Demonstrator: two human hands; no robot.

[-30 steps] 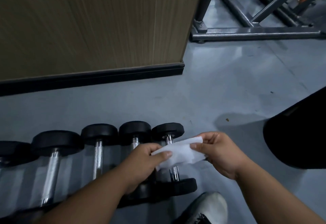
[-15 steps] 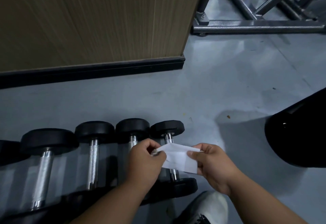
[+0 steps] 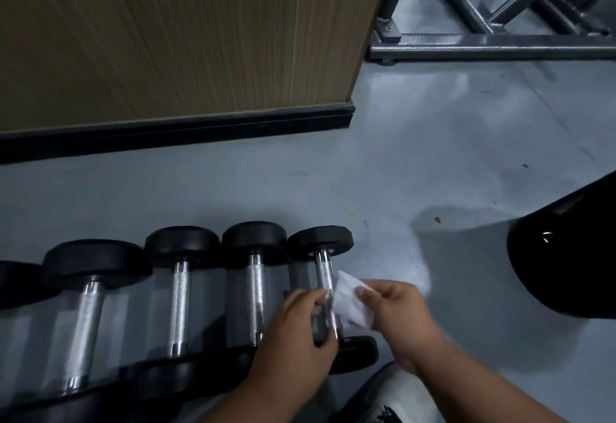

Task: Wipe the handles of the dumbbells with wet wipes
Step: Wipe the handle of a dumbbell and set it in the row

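Observation:
Several black-headed dumbbells with chrome handles lie side by side on the grey floor, among them one at the left (image 3: 83, 322) and one in the middle (image 3: 255, 292). The rightmost dumbbell (image 3: 325, 272) has a hexagonal head. My left hand (image 3: 293, 336) curls its fingers around this dumbbell's handle from the left. My right hand (image 3: 396, 316) pinches a white wet wipe (image 3: 348, 302), which hangs against the right side of the same handle. The near heads of the dumbbells are partly hidden by my arms.
A wood-grain panel (image 3: 166, 39) with a black baseboard (image 3: 166, 132) stands behind the dumbbells. A grey metal frame (image 3: 483, 45) sits at the back right. A large black rounded object (image 3: 566, 262) is on the right, and my white shoe (image 3: 400, 396) is at the bottom.
Both hands held the wipe stretched above the rightmost dumbbell. Now my left hand has let go of it and taken the handle, while my right hand brought the wipe down to the handle.

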